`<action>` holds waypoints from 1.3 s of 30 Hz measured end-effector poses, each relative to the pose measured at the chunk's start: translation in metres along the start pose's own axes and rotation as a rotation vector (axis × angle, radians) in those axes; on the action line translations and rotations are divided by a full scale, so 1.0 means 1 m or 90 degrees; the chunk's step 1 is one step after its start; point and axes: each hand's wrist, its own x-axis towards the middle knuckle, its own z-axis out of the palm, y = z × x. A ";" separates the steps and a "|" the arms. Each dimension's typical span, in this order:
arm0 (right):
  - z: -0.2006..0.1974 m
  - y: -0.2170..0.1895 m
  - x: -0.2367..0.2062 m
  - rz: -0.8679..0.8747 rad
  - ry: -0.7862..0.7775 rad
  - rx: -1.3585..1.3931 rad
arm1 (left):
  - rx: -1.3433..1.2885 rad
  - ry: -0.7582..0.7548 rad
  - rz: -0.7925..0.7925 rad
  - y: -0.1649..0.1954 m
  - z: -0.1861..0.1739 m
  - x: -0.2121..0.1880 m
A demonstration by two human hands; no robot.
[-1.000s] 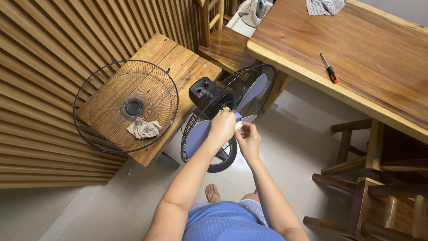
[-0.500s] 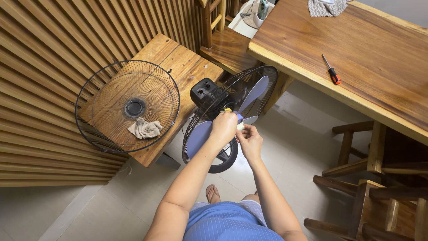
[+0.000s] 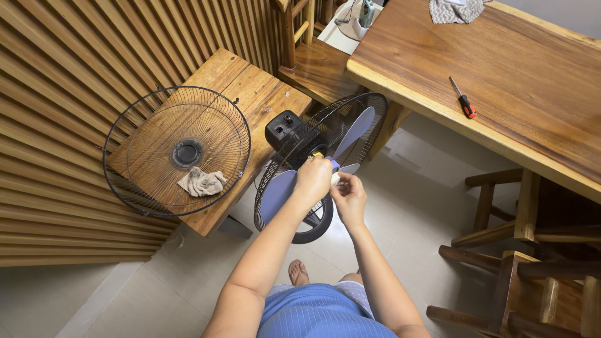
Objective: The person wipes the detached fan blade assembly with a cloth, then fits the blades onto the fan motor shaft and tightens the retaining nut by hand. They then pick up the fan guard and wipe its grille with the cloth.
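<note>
Grip-wise, the fan hub (image 3: 327,168) is pinched by the left hand (image 3: 313,179) and right hand (image 3: 348,195), barely shifted from a second ago, blades (image 3: 350,134) not off yet.

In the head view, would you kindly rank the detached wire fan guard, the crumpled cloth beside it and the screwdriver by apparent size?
1. Detached wire fan guard, by far the largest.
2. Crumpled cloth and screwdriver: unsure. The screwdriver looks about as long as the cloth is wide, but much thinner, so the cloth covers more area.
</note>
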 end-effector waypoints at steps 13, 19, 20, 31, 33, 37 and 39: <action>-0.001 0.004 0.000 -0.109 0.003 -0.041 | 0.012 -0.006 -0.005 0.000 0.000 -0.001; -0.003 0.011 0.006 0.266 0.003 0.207 | 0.009 0.009 0.000 0.001 0.001 0.000; -0.001 0.012 0.007 0.275 -0.011 0.247 | 0.005 0.017 0.000 0.001 0.001 0.000; -0.008 -0.001 0.003 0.052 0.028 0.006 | 0.002 -0.018 -0.001 0.002 -0.005 0.001; -0.007 -0.004 0.006 0.244 -0.009 0.108 | -0.006 -0.017 -0.005 0.003 -0.004 0.001; -0.003 -0.006 0.003 0.183 -0.015 0.054 | 0.021 -0.008 -0.004 0.002 -0.002 0.002; -0.003 -0.006 0.000 -0.082 -0.006 -0.020 | 0.027 -0.012 -0.003 0.001 -0.001 0.001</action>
